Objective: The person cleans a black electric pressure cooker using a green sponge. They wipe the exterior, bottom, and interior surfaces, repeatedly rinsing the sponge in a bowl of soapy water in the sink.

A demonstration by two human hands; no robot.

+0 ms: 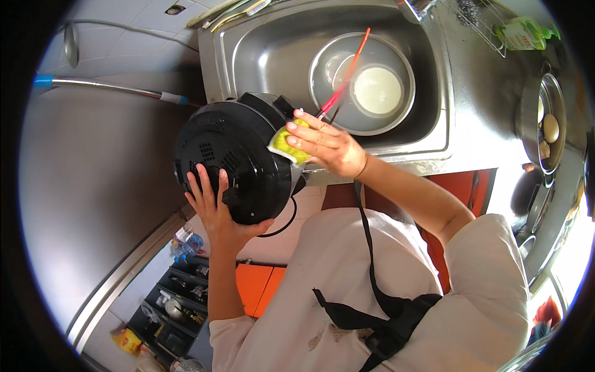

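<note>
A black kitchen appliance, round with vent slots on the face turned up to me, lies tilted at the sink's near left corner; a cooker, by its look. My left hand is spread against its vented face. In my right hand is a yellow-green sponge, pressed to the appliance's side, fingers over it. Just beyond my right hand, a metal bowl with whitish liquid sits in the steel sink. A red-orange stick-like utensil slants across that bowl; its lower end is partly hidden.
To the right stand a pan holding eggs, a wire rack and a green soap bottle. A metal pole runs along the left. Lower left are a shelf with dark compartments and plastic bottles. A black cord hangs below the appliance.
</note>
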